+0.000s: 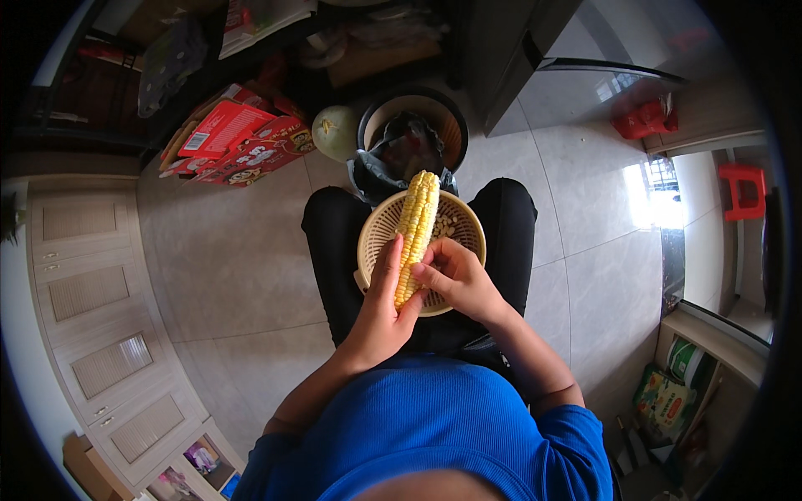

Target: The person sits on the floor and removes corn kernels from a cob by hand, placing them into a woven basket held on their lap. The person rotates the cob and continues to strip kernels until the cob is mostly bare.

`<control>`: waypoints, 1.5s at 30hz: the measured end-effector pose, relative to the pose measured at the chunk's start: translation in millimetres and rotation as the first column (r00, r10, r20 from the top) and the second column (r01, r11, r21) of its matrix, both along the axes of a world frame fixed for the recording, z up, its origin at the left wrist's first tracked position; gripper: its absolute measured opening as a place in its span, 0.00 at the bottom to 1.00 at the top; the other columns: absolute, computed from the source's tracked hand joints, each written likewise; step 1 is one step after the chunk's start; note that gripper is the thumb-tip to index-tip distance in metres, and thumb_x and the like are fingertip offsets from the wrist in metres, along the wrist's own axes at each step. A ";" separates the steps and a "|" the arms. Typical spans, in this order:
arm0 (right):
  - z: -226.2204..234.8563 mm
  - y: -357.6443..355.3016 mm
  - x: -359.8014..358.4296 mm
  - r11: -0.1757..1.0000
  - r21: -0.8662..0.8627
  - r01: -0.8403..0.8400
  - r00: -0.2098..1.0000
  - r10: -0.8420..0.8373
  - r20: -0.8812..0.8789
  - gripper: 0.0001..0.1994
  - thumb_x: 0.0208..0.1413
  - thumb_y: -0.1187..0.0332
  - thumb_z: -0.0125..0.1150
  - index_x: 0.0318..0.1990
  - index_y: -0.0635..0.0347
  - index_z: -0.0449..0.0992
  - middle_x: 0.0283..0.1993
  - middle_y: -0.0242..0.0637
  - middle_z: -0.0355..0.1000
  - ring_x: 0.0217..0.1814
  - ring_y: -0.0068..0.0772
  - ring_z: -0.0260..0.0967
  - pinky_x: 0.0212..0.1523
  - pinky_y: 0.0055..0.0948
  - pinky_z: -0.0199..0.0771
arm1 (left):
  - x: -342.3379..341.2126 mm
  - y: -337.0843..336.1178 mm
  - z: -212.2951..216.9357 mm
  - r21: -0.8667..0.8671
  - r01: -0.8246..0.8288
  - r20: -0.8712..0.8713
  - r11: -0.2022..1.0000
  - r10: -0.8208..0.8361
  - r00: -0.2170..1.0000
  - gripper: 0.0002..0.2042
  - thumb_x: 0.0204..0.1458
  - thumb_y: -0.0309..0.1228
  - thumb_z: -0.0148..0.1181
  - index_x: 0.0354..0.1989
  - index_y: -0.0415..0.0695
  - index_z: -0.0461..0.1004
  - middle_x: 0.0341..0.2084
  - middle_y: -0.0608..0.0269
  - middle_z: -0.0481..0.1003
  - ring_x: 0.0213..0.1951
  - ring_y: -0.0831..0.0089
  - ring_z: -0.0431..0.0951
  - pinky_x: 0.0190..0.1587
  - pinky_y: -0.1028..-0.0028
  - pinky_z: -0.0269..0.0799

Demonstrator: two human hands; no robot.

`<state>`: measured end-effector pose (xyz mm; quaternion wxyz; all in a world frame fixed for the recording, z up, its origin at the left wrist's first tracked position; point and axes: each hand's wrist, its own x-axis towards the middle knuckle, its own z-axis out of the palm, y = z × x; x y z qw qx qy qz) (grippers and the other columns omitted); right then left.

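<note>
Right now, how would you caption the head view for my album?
Left hand and right hand on a yellow corn cob, above a round basket holding loose kernels.

Mid-frame, the left hand [376, 321] holds a yellow corn cob [420, 209] above a beige colander [381, 227]; the right hand [462, 282] touches the cob's side. Red cartons [227, 129] sit upper left.

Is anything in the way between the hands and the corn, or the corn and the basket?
Nothing visible. The left hand holds the corn directly, and the right hand touches it. Besides the hands, nothing shows between the corn and the basket below, though the corn hides part of it.
</note>
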<state>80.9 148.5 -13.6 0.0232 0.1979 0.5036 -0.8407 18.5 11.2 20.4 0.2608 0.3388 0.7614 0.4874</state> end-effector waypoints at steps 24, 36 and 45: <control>-0.2 5.7 0.1 0.995 -0.091 -0.043 0.999 0.041 -0.029 0.06 0.55 0.70 0.53 0.38 0.61 0.66 0.32 0.28 0.66 0.34 0.15 0.63 0.36 0.15 0.66 | -12.9 -5.9 -23.9 0.299 -0.177 0.677 0.938 -0.078 0.732 0.38 0.49 0.28 0.55 0.63 0.35 0.36 0.57 0.53 0.53 0.58 0.71 0.55 0.59 0.74 0.51; 10.5 -6.1 0.3 0.936 0.335 0.112 0.994 -0.107 -0.033 0.05 0.54 0.72 0.55 0.36 0.62 0.67 0.29 0.26 0.65 0.29 0.13 0.62 0.31 0.14 0.65 | -7.1 -5.4 -15.5 0.271 -0.202 0.814 0.941 -0.112 0.570 0.38 0.50 0.26 0.53 0.64 0.40 0.35 0.56 0.59 0.54 0.50 0.79 0.61 0.49 0.81 0.61; 15.6 5.8 -1.0 0.966 0.258 -0.001 0.999 0.015 -0.050 0.07 0.52 0.70 0.58 0.34 0.62 0.67 0.26 0.26 0.65 0.28 0.13 0.62 0.29 0.15 0.64 | -11.1 1.0 -3.5 0.262 -0.041 0.569 0.964 -0.120 0.814 0.36 0.51 0.25 0.52 0.63 0.36 0.34 0.58 0.51 0.52 0.59 0.69 0.55 0.59 0.72 0.52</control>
